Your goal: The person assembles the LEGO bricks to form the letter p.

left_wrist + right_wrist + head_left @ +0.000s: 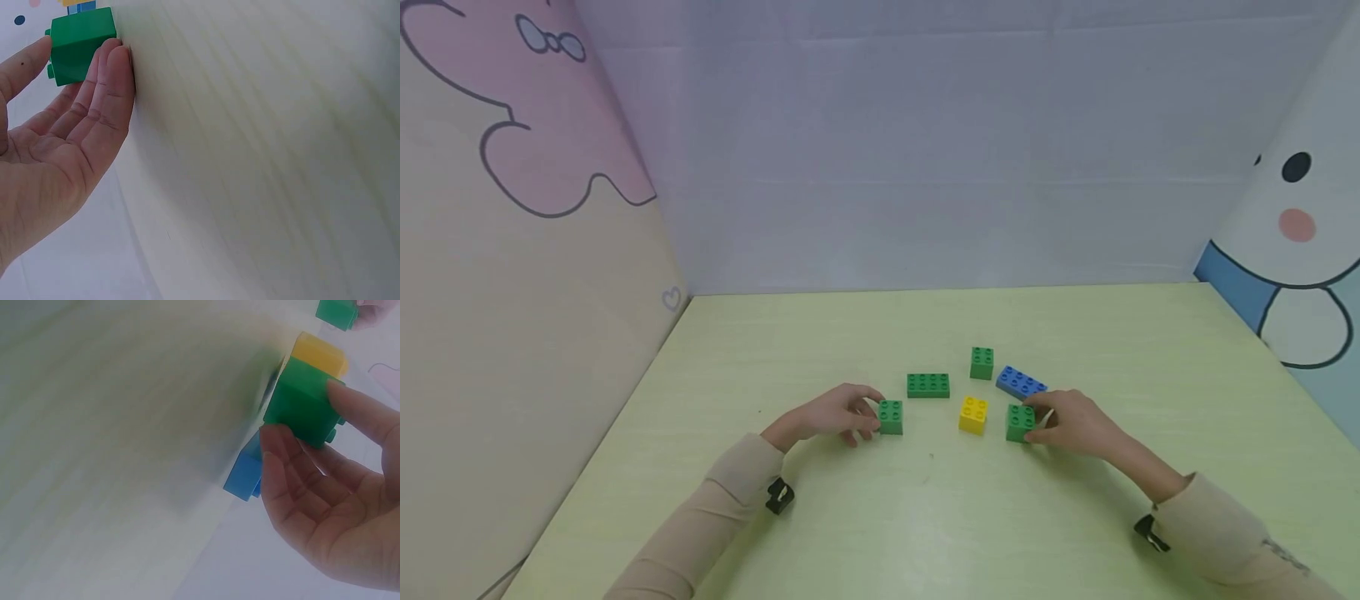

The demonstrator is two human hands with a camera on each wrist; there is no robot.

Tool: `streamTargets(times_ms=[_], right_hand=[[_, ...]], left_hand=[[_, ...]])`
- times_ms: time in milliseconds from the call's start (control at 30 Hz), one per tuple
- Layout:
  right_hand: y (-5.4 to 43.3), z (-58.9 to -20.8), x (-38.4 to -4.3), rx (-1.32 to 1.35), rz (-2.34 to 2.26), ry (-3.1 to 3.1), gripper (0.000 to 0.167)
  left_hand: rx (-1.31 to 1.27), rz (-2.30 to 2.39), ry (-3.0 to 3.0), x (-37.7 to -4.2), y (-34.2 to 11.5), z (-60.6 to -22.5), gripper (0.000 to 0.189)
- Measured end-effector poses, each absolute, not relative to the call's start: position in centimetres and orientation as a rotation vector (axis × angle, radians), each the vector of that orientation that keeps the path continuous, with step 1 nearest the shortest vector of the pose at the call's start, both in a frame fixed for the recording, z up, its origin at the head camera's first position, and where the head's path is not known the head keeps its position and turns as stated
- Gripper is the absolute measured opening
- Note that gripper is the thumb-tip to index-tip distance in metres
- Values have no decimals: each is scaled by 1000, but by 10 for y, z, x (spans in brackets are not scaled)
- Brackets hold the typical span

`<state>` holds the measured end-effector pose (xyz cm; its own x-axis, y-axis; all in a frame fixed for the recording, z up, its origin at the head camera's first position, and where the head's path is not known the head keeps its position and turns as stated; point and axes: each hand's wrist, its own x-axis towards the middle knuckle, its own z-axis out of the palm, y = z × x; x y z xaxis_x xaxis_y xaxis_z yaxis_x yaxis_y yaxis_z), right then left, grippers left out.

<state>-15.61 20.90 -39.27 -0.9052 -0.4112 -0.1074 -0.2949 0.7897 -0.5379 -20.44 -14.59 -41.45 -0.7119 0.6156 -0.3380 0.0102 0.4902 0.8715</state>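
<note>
Between its thumb and fingers my left hand (842, 412) holds a green square toy building brick (891, 418) by its left side. The left wrist view shows the thumb at the studded face of this brick (87, 44) and the fingertips along its lower side. My right hand (1075, 423) grips another green square brick (1019, 423) from the right, its thumb on the near corner. Just behind that brick lies a blue long brick (1021, 383), close to the right fingers. A yellow square brick (973, 415) stands between the two held bricks, nearer the right one.
A green long brick (928, 386) lies behind and right of the left hand. Farther back stands a third green square brick (982, 363). The pale table (925, 517) meets a light cloth backdrop (925, 167), with printed panels at both sides.
</note>
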Motion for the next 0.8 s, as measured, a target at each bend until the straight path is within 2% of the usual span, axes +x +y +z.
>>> streamTargets(times_ms=[800], right_hand=[[203,-375,-151,-624,-845,2823,40]], left_hand=[[516,1197,2114,-202,-140,-412,43]])
